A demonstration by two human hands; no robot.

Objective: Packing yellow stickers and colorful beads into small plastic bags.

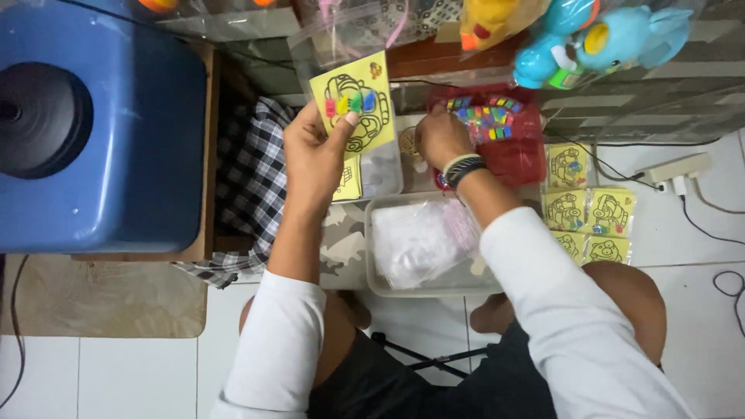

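Observation:
My left hand (314, 155) holds up a yellow card (355, 109) printed with a black outline drawing. Small coloured pieces, red, yellow, green and blue, sit on the card near my thumb. My right hand (439, 138) reaches into a red tray (528, 155) full of small multicoloured pieces (485, 118). Its fingers are bent down among them and hidden, so any grip is unclear. A dark and pale band circles my right wrist.
A clear plastic tub (427, 285) with clear bags lies before my knees. Several bagged yellow cards (590, 213) lie on the tiled floor at right. A blue container (101, 124) stands at left, checked cloth (252, 178) beside it. Bagged plastic toys (597, 35) hang at the top. A power strip (675, 171) lies at far right.

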